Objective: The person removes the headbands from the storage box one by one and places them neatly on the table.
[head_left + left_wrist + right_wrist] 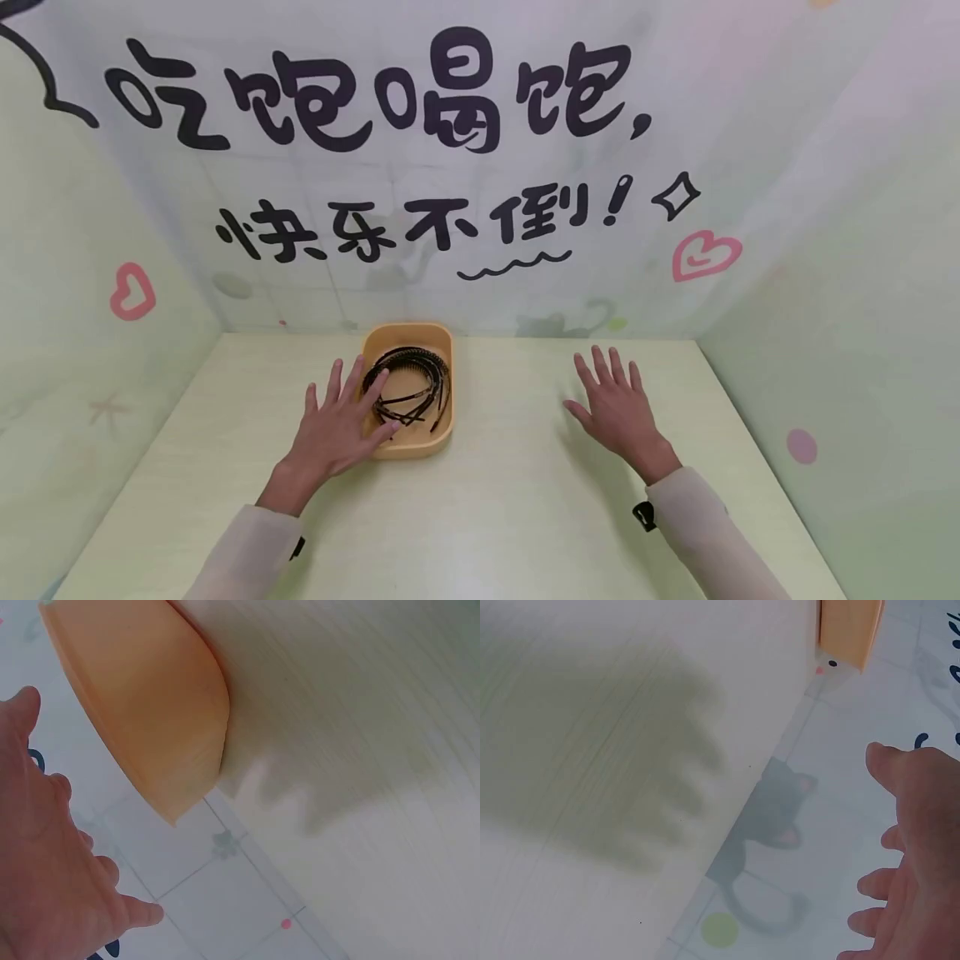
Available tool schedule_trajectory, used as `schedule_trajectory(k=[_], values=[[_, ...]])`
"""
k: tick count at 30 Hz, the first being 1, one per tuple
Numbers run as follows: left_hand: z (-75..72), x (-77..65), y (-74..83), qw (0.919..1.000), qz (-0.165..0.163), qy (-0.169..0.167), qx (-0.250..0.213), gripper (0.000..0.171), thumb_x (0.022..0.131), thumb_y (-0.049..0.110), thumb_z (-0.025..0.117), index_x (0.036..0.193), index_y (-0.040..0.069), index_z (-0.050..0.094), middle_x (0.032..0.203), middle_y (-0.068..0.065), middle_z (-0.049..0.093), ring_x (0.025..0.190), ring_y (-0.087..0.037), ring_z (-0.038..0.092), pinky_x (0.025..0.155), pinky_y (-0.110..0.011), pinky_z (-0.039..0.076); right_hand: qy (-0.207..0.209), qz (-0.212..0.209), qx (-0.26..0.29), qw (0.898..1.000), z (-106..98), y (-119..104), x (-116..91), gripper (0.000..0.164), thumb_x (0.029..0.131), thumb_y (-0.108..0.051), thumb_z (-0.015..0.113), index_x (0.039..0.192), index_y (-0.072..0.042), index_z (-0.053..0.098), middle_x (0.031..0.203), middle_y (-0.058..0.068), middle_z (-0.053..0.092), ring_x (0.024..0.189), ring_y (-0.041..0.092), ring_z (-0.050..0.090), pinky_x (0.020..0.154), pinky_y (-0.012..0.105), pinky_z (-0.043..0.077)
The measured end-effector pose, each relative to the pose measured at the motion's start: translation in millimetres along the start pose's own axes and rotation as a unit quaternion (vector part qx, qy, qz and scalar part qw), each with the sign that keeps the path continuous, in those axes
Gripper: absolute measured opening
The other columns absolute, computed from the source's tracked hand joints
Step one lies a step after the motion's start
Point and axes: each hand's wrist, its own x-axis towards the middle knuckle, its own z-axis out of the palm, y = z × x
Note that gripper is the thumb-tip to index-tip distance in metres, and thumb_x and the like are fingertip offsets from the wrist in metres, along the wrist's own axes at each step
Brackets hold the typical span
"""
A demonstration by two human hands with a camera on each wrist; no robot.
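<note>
An orange bin (415,450) stands at the back of the table, left of the middle. Several thin black toothed headbands (411,360) lie in it, overlapping in a loose ring. My left hand (335,429) hovers with spread fingers at the bin's left side; in the head view its thumb and index finger cover part of the bin. The left wrist view shows this hand (52,862) apart from the bin's outer wall (150,697). My right hand (618,414) is held above the table on the right, fingers spread, holding nothing. The right wrist view shows that hand (922,840) too.
The pale wooden table (495,517) is bounded by a printed back wall (480,300) with large dark lettering. Side walls stand at the left (75,375) and right (840,392). Shadows of both hands fall on the tabletop.
</note>
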Motion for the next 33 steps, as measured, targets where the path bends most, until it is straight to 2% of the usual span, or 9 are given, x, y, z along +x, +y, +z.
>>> schedule_trajectory(k=[5,12,25,28,33], values=[[0.9,1.1,-0.6,1.0000,-0.005,-0.005,0.001,0.083,0.092,0.066,0.048,0.158,0.021,0.027,0.166,-0.015,0.007,0.150,-0.047,0.005,0.107,-0.077,0.012,-0.013,0.000,0.004,1.000,3.0,-5.9,6.6,0.077,0.096,-0.051,0.056,0.156,-0.011,0.031,0.160,0.023,0.027,0.148,0.046,0.018,0.115,0.064,0.018],[6.6,4.3,-2.4,0.9997,-0.013,-0.021,-0.007,0.085,0.093,0.066,0.048,0.159,0.018,0.023,0.166,-0.017,0.005,0.150,-0.046,0.002,0.110,-0.074,0.012,-0.020,-0.011,0.024,0.999,5.3,-25.4,20.9,0.076,0.097,-0.053,0.054,0.156,-0.011,0.031,0.160,0.022,0.026,0.148,0.045,0.019,0.117,0.061,0.020],[25.5,11.0,-4.7,0.9985,-0.037,-0.013,-0.037,0.086,0.094,0.061,0.051,0.160,0.016,0.020,0.165,-0.021,0.008,0.149,-0.049,0.003,0.109,-0.074,0.017,-0.053,-0.034,0.082,0.995,12.9,-69.4,56.4,0.072,0.100,-0.048,0.051,0.156,-0.008,0.031,0.163,0.020,0.022,0.150,0.041,0.018,0.118,0.055,0.023],[30.6,11.0,-5.5,0.9976,-0.049,-0.011,-0.048,0.085,0.096,0.059,0.050,0.160,0.013,0.019,0.165,-0.021,0.007,0.149,-0.050,0.004,0.108,-0.074,0.020,-0.060,-0.038,0.095,0.993,13.9,-82.1,64.0,0.069,0.100,-0.046,0.052,0.155,-0.008,0.033,0.162,0.019,0.025,0.149,0.040,0.020,0.118,0.053,0.024],[35.9,11.7,-5.1,0.9948,-0.069,-0.003,-0.074,0.082,0.099,0.052,0.046,0.160,0.008,0.013,0.164,-0.025,0.007,0.148,-0.051,0.008,0.106,-0.072,0.025,-0.074,-0.059,0.080,0.992,15.6,-102.6,75.5,0.063,0.102,-0.041,0.050,0.152,-0.004,0.037,0.159,0.018,0.031,0.148,0.037,0.026,0.118,0.049,0.026]])
